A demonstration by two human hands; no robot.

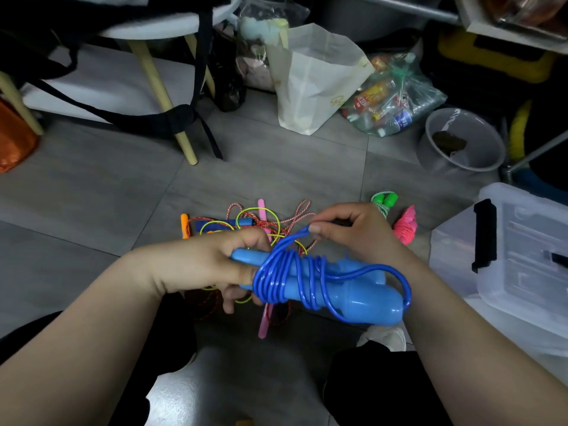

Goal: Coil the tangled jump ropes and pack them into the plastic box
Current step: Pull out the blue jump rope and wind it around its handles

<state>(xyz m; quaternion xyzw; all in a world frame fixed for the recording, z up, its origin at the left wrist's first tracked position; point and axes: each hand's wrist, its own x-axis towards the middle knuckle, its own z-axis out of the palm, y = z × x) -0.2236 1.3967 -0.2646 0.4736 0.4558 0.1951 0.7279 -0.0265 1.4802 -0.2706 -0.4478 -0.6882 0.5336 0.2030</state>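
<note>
Nearest us is one blue jump rope (322,281). We count two handles (368,299) side by side, long axis running left-right, fat ends on the right-hand side. The left hand (209,265) is clenched round the thin ends. The cord (270,281) is wound many turns round both handles, with one slack loop off the fat ends. The right hand (353,235), just beyond the handles, pinches a bight of cord at its fingertips. We judge tucking that bight comes next, and the right hand is nearer.

Just beyond the left hand, on the floor (92,195), lies one tangle (261,222); its rope count is unclear. Beyond the right hand are one green bundle (384,201) and one pink bundle (405,226), both coiled. Off to the right of the right hand is one plastic box (522,241); we see no ropes inside.
</note>
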